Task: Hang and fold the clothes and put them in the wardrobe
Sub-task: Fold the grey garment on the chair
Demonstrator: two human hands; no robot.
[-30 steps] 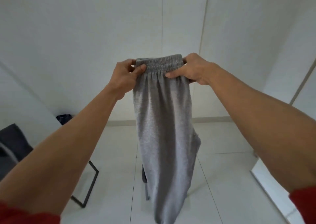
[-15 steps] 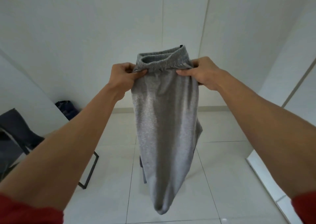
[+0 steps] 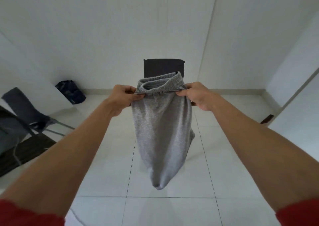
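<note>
Nearest the camera, two bare forearms with red sleeve cuffs reach forward over a white tiled floor [image 3: 172, 182]. Between them hangs a pair of grey sweatpants [image 3: 160, 130], legs doubled together and dangling free above the floor, the hems lowest and touching nothing.

The left hand [image 3: 123, 96] pinches the left end of the elastic waistband [image 3: 160, 86], thumb and fingers clamped on the cloth; the right hand [image 3: 196, 96] pinches the right end the same way. Each grip sits at the very top of the garment, so all the cloth hangs below the hands, and the waistband gapes open between them.

This looks like the folding step, with the sweatpants held up for straightening. The next move probably calls for somewhere to lay them, or for bringing hems up to waistband in the air, with both pinches kept level so the legs stay aligned.

Beyond, a dark chair back [image 3: 164, 68] stands just behind the waistband. To the left are dark garments on a chair [image 3: 22, 108] and a dark bundle [image 3: 70, 92] by the white wall.
</note>
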